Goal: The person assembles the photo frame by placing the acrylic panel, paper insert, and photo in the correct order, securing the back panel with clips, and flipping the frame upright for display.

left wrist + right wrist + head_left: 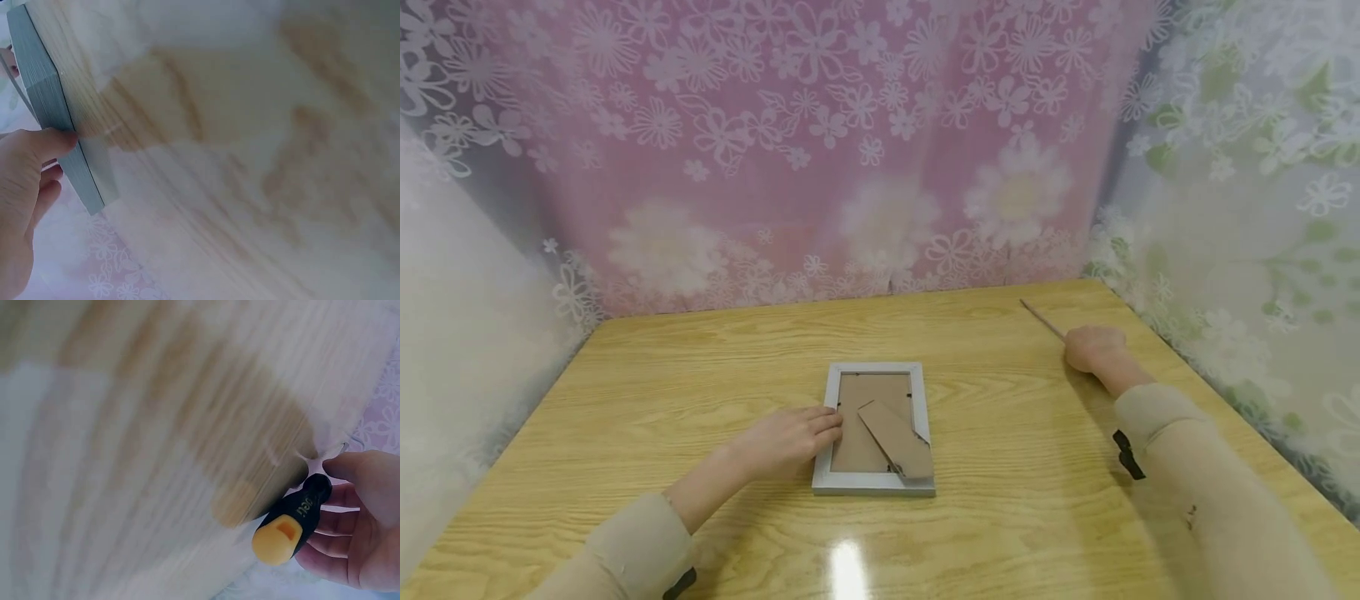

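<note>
A silver-grey picture frame (877,483) lies face down on the wooden table, its brown backing board and slanted stand (898,437) facing up. My left hand (786,437) grips its left edge, fingers over the rim. In the left wrist view, the thumb of the left hand (25,181) presses the frame's grey side (53,103). Far to the right, my right hand (1093,350) holds a screwdriver (1041,318) whose thin shaft points away to the upper left. The right wrist view shows its black and yellow handle (290,519) against the fingers of the right hand (369,519).
Wood-grain table (700,367) spreads around the frame. A pink flowered curtain (820,167) hangs along the back edge, and pale flowered cloth (1247,250) borders the right side. Small dark tabs stand along the frame's inner edge.
</note>
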Demonstrator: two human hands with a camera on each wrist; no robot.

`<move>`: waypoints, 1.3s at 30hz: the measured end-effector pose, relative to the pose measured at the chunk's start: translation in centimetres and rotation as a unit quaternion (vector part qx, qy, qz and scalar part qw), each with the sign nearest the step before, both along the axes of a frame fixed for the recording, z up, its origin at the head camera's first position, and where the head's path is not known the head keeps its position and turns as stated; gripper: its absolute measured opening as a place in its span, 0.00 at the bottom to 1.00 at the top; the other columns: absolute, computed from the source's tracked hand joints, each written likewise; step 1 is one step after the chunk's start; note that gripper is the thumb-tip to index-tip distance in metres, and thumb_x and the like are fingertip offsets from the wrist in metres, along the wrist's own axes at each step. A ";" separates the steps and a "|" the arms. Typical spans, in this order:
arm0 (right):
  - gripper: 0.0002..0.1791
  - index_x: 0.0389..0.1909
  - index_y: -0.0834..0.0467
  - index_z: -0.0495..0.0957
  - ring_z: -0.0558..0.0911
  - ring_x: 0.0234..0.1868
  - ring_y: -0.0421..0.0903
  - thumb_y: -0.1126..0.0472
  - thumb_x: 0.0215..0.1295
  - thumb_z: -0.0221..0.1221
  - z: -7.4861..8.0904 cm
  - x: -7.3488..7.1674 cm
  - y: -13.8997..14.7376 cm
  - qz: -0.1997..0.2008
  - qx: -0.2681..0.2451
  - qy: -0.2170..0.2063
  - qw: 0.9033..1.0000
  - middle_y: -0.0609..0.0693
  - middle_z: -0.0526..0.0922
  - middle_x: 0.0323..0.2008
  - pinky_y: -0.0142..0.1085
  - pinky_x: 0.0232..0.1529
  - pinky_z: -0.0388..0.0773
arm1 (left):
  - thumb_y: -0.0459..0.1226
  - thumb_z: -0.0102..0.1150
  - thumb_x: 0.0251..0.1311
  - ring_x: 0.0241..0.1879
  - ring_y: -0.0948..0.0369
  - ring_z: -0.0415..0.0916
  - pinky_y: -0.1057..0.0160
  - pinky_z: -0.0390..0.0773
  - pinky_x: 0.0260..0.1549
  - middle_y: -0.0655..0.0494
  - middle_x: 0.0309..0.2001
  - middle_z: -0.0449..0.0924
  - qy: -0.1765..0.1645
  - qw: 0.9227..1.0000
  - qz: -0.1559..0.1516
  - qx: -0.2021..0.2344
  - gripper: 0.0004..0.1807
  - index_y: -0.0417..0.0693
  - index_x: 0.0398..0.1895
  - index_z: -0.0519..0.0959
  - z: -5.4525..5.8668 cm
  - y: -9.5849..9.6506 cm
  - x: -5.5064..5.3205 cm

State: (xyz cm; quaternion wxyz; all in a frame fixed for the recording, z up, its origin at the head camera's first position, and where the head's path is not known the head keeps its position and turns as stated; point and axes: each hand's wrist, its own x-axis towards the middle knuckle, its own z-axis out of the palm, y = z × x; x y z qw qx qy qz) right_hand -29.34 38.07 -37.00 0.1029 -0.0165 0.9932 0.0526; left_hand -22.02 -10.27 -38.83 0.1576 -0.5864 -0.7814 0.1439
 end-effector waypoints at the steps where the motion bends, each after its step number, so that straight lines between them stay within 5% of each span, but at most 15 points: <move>1: 0.14 0.37 0.71 0.75 0.76 0.29 0.55 0.65 0.66 0.43 0.1 0.1 0.0 0.001 0.000 0.002 1.000 0.64 0.78 0.31 0.50 0.26 0.76 | 0.30 0.57 0.57 0.55 0.54 0.72 0.61 0.70 0.56 0.45 0.54 0.75 -0.006 1.000 0.006 0.000 0.18 0.38 0.52 0.76 0.0 0.0 0.0; 8: 0.14 0.39 0.72 0.71 0.75 0.34 0.60 0.62 0.66 0.46 0.5 1.5 -0.2 0.010 -0.007 0.034 0.999 0.65 0.74 0.33 0.50 0.27 0.75 | 0.27 0.55 0.56 0.57 0.49 0.70 0.57 0.69 0.56 0.41 0.56 0.72 -0.083 0.994 0.057 0.041 0.19 0.36 0.54 0.74 -0.3 0.0 0.4; 14: 0.15 0.38 0.70 0.72 0.77 0.31 0.59 0.59 0.66 0.48 1.1 2.4 -2.4 0.057 -0.024 0.084 0.995 0.61 0.75 0.30 0.51 0.29 0.76 | 0.28 0.53 0.58 0.51 0.47 0.74 0.55 0.76 0.49 0.38 0.51 0.75 -0.133 0.975 0.126 0.128 0.17 0.32 0.51 0.74 -0.8 0.0 0.7; 18: 0.14 0.31 0.68 0.73 0.76 0.23 0.51 0.59 0.66 0.49 1.7 3.5 -5.1 0.094 -0.057 0.081 0.991 0.56 0.75 0.23 0.43 0.22 0.75 | 0.30 0.54 0.59 0.47 0.47 0.76 0.55 0.79 0.44 0.37 0.47 0.77 -0.167 0.955 0.174 0.170 0.18 0.27 0.51 0.72 -0.8 0.1 1.0; 21: 0.13 0.27 0.64 0.72 0.72 0.19 0.45 0.59 0.67 0.50 1.8 4.6 -7.4 0.120 -0.082 0.082 0.986 0.51 0.72 0.19 0.36 0.19 0.70 | 0.31 0.53 0.60 0.33 0.54 0.79 0.62 0.81 0.29 0.43 0.35 0.80 -0.220 0.934 0.210 0.189 0.19 0.26 0.52 0.70 -0.6 0.3 1.3; 23: 0.12 0.26 0.62 0.73 0.70 0.18 0.43 0.59 0.67 0.50 1.9 5.2 -9.1 0.134 -0.095 0.090 0.982 0.49 0.71 0.19 0.34 0.18 0.67 | 0.34 0.53 0.62 0.29 0.57 0.78 0.63 0.79 0.25 0.46 0.33 0.79 -0.258 0.915 0.242 0.194 0.21 0.27 0.54 0.69 -0.4 0.5 1.5; 26: 0.12 0.31 0.62 0.75 0.71 0.20 0.40 0.58 0.67 0.51 2.1 6.2 -12.0 0.156 -0.103 0.095 0.978 0.48 0.74 0.22 0.33 0.20 0.70 | 0.39 0.54 0.62 0.37 0.52 0.79 0.57 0.80 0.33 0.40 0.39 0.80 -0.315 0.876 0.296 0.212 0.27 0.27 0.57 0.66 -0.4 0.9 2.1; 29: 0.12 0.34 0.63 0.76 0.72 0.20 0.39 0.57 0.67 0.52 2.3 7.4 -14.9 0.184 -0.110 0.101 0.971 0.49 0.77 0.25 0.32 0.18 0.70 | 0.43 0.57 0.60 0.46 0.45 0.76 0.51 0.79 0.40 0.35 0.46 0.76 -0.321 0.853 0.341 0.230 0.28 0.26 0.53 0.69 -0.5 1.2 2.6; 34: 0.11 0.33 0.62 0.77 0.72 0.19 0.38 0.57 0.64 0.55 2.3 8.5 -19.0 0.262 -0.128 0.128 0.948 0.49 0.79 0.26 0.26 0.15 0.67 | 0.44 0.58 0.59 0.23 0.58 0.67 0.64 0.70 0.15 0.51 0.24 0.69 -0.304 0.839 0.380 0.244 0.17 0.39 0.24 0.72 -0.5 1.8 2.9; 39: 0.11 0.36 0.59 0.78 0.71 0.21 0.38 0.55 0.66 0.54 2.1 7.9 -22.6 0.262 -0.139 0.090 0.951 0.47 0.78 0.28 0.28 0.16 0.67 | 0.45 0.57 0.59 0.18 0.61 0.64 0.67 0.65 0.11 0.55 0.19 0.66 -0.323 0.825 0.394 0.246 0.18 0.45 0.18 0.68 -0.5 2.3 2.8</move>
